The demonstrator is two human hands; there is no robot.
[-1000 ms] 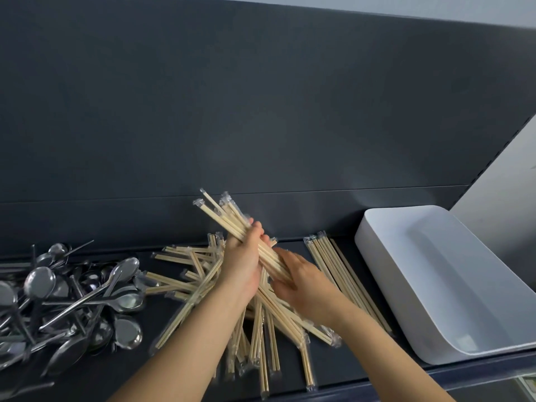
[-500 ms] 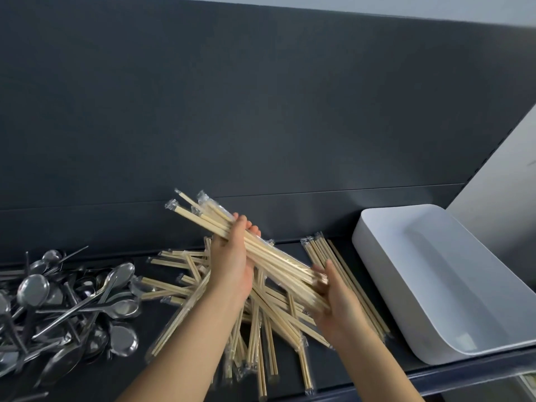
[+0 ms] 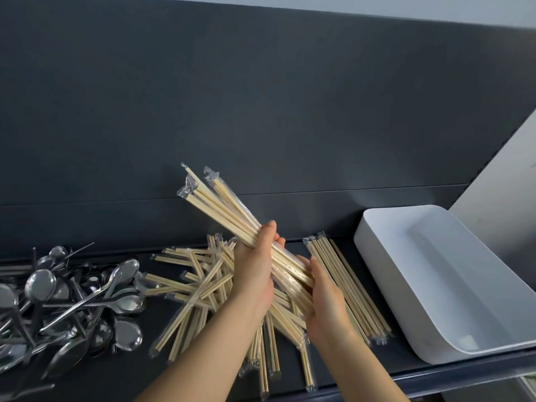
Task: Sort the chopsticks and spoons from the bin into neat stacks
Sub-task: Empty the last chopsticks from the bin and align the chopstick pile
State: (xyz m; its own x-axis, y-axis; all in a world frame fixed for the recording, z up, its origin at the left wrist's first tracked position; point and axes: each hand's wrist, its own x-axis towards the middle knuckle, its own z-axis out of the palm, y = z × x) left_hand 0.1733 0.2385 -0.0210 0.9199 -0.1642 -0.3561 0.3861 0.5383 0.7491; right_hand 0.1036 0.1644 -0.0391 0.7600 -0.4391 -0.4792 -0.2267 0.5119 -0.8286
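Observation:
A bundle of plastic-wrapped wooden chopsticks (image 3: 220,204) is lifted above the dark shelf, slanting up to the left. My left hand (image 3: 253,265) grips the bundle around its middle. My right hand (image 3: 326,297) cups the bundle's lower end, fingers against it. Beneath the hands lies a loose, crossed pile of wrapped chopsticks (image 3: 200,288). A tidy row of chopsticks (image 3: 348,282) lies to the right of my hands. A heap of metal spoons (image 3: 66,303) covers the shelf's left side.
A white plastic bin (image 3: 441,274) with nothing visible inside rests on the shelf at the right, next to the tidy row. A dark back panel (image 3: 261,111) rises behind everything. The shelf's front edge (image 3: 435,375) runs along the bottom right.
The bundle has swung steeper, its upper end now higher. My right hand slid from under the bundle's end to cup it from the right. The view shifted slightly.

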